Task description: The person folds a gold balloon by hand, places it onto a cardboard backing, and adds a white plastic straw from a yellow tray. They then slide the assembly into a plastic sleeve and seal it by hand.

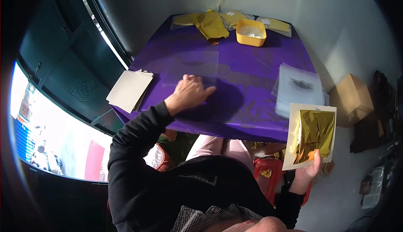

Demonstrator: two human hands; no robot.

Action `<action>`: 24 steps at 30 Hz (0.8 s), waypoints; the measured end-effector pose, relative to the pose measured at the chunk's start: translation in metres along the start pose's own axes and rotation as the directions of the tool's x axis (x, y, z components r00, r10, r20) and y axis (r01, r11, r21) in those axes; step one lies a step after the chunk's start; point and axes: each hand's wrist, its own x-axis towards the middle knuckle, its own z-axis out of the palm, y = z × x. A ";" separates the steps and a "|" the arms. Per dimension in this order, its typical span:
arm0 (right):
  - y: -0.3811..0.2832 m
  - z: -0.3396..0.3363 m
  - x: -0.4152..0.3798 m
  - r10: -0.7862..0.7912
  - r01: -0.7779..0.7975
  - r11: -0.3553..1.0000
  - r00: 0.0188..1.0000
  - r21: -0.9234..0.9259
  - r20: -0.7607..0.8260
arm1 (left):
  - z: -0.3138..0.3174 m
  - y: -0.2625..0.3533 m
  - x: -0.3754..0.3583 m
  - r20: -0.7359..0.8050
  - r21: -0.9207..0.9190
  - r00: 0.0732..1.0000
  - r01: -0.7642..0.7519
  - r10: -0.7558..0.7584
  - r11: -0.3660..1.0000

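Observation:
My left hand [191, 91] rests on the purple tabletop, over the near part of a clear plastic bag [197, 64] that lies flat. Its thumb is spread away from the other fingers. Out past the table's right front corner, my right hand [308, 174] grips the lower edge of a pale cardboard sheet [292, 148] with its thumb on the front. A crinkled sheet of gold foil [315, 131] lies against that card's face. Just beyond the card is a stack of clear plastic bags [299, 83] with dark print, partly covered by it.
A stack of pale cards [131, 90] sits at the table's left edge. Along the back are a yellow tub [251, 34] and several yellow packets [212, 25]. A cardboard box [351, 99] stands right of the purple table [252, 68]. Below is a red stool [273, 171].

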 end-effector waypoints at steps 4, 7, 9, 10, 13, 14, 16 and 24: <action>0.007 -0.014 -0.005 0.093 -0.095 0.995 0.995 0.040 0.041 | -0.019 0.003 -0.013 -0.219 -0.264 0.945 -0.297 0.243 0.918; 0.011 -0.001 -0.013 0.094 -0.094 0.995 0.995 -0.044 -0.021 | -0.028 -0.009 -0.022 -0.095 -0.264 0.946 -0.324 0.309 0.909; 0.017 -0.001 -0.015 0.029 -0.057 0.983 0.987 -0.175 -0.157 | -0.019 -0.006 -0.027 0.039 -0.158 0.924 -0.369 0.380 0.916; 0.017 -0.004 -0.017 0.027 -0.055 0.983 0.987 -0.177 -0.160 | -0.010 -0.002 -0.032 -0.017 -0.190 0.943 -0.329 0.332 0.925; 0.023 0.043 -0.017 0.022 -0.052 0.967 0.993 -0.251 -0.120 | -0.008 0.015 -0.032 -0.076 -0.241 0.953 -0.303 0.293 0.922; 0.024 0.045 -0.016 0.027 -0.057 0.964 0.993 -0.259 -0.119 | -0.009 0.024 -0.030 -0.085 -0.256 0.948 -0.318 0.306 0.913; 0.025 0.042 -0.016 0.125 -0.159 0.945 0.983 -0.287 -0.132 | -0.003 0.037 -0.025 -0.198 -0.290 0.928 -0.364 0.316 0.885; 0.031 0.038 -0.016 0.349 -0.391 0.835 0.920 -0.386 -0.178 | 0.001 0.048 -0.008 -0.217 -0.500 0.971 -0.199 0.101 0.843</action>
